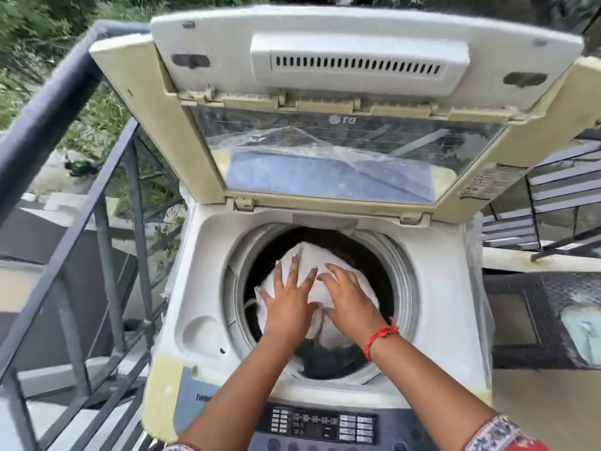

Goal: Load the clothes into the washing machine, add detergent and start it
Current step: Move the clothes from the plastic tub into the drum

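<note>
A top-loading washing machine (432, 307) stands in front of me with its lid (351, 56) folded up and back. A white cloth (304, 255) fills the round drum opening. My left hand (287, 304) lies flat on the cloth with fingers spread. Beside it, my right hand (349, 301) also rests palm-down on the cloth, a red thread around its wrist. Neither hand grips the cloth. Darker fabric shows under the white cloth at the near side of the drum. The control panel (325, 424) runs along the near edge. No detergent is in view.
A dark metal railing (97, 206) runs close along the left of the machine, with stairs and greenery beyond it. A dark wicker surface (533, 320) with a pale object on it sits to the right. A metal rack (559, 196) stands behind that.
</note>
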